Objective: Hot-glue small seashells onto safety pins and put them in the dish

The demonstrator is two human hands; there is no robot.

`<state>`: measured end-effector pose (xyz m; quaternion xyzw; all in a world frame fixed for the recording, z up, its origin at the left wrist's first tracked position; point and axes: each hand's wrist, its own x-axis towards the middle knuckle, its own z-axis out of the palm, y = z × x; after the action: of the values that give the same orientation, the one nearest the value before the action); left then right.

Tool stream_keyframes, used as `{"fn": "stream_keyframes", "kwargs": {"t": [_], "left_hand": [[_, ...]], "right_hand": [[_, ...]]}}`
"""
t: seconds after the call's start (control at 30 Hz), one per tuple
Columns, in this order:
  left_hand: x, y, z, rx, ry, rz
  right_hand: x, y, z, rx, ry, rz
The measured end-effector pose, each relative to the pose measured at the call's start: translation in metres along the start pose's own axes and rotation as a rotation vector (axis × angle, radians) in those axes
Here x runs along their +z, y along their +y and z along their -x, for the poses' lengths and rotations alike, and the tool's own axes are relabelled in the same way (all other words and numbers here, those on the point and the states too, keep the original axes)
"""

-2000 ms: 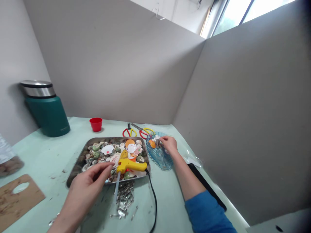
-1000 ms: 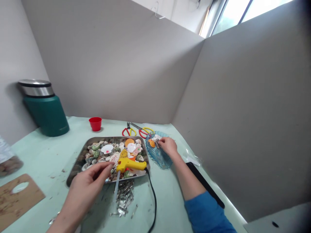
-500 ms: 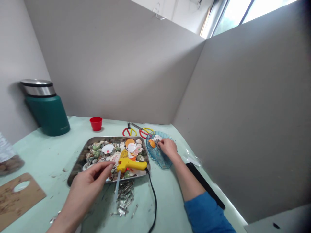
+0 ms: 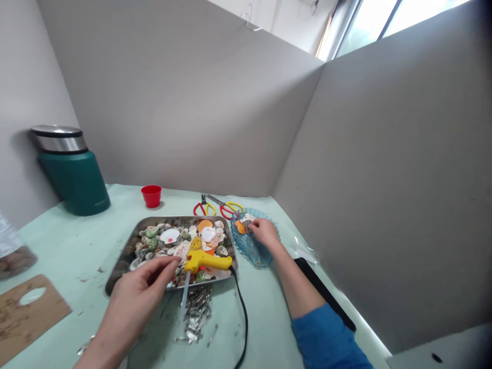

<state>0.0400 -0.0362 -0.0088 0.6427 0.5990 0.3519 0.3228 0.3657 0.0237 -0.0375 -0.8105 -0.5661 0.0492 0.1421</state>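
My right hand [image 4: 265,232] reaches over a blue scalloped glass dish [image 4: 251,253], thumb and fingertips pinched on a small grey shell [image 4: 247,224]. Right beside that shell lie an orange shell [image 4: 240,227] and some white pieces. My left hand [image 4: 144,287] hovers by the near edge of a metal tray [image 4: 120,269], its thumb and forefinger pressed together; whatever is between them is too small to make out. Across the shell-filled tray rests a yellow hot glue gun [image 4: 209,260], a clear glue stick [image 4: 185,297] poking out of its back end.
Metal pin backs [image 4: 198,312] lie in a pile before the tray. Scissors [image 4: 226,206] and a red cup [image 4: 151,196] stand behind it. At left are a green flask [image 4: 75,177] and a brown board [image 4: 33,318]. A black cord [image 4: 244,318] runs toward me.
The right hand has shifted very slightly left over the dish, with the grey shell at its fingertips. The left hand and the glue gun stay practically in place.
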Motion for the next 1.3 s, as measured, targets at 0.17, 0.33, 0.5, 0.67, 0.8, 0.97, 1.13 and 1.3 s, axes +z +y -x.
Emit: {"fn": "stream_keyframes", "kwargs": {"t": [0.17, 0.33, 0.5, 0.67, 0.8, 0.97, 1.13, 1.3], "left_hand": [[0.001, -0.001, -0.001, 0.013, -0.003, 0.013], [0.001, -0.006, -0.001, -0.002, -0.013, 0.012], [0.001, -0.006, -0.002, -0.006, -0.028, 0.019], [0.001, -0.003, 0.000, -0.010, -0.039, 0.097], [-0.003, 0.001, 0.001, 0.009, -0.014, 0.242], [-0.010, -0.001, -0.004, 0.064, 0.057, 0.277], [-0.011, -0.008, -0.010, 0.160, 0.127, 0.131], [-0.008, -0.010, -0.008, 0.213, 0.227, 0.017]], "right_hand": [[0.002, -0.003, 0.004, -0.001, 0.037, -0.014], [-0.001, -0.001, 0.002, 0.026, 0.100, -0.061], [-0.020, 0.007, -0.002, 0.050, 0.264, -0.159], [-0.052, 0.014, 0.000, 0.024, 0.529, -0.326], [-0.078, 0.013, 0.007, 0.005, 0.774, -0.502], [-0.111, 0.002, 0.028, -0.026, 0.965, -0.725], [-0.140, -0.010, 0.057, -0.167, 1.134, -1.050], [-0.144, -0.010, 0.057, -0.156, 1.130, -1.143]]}}
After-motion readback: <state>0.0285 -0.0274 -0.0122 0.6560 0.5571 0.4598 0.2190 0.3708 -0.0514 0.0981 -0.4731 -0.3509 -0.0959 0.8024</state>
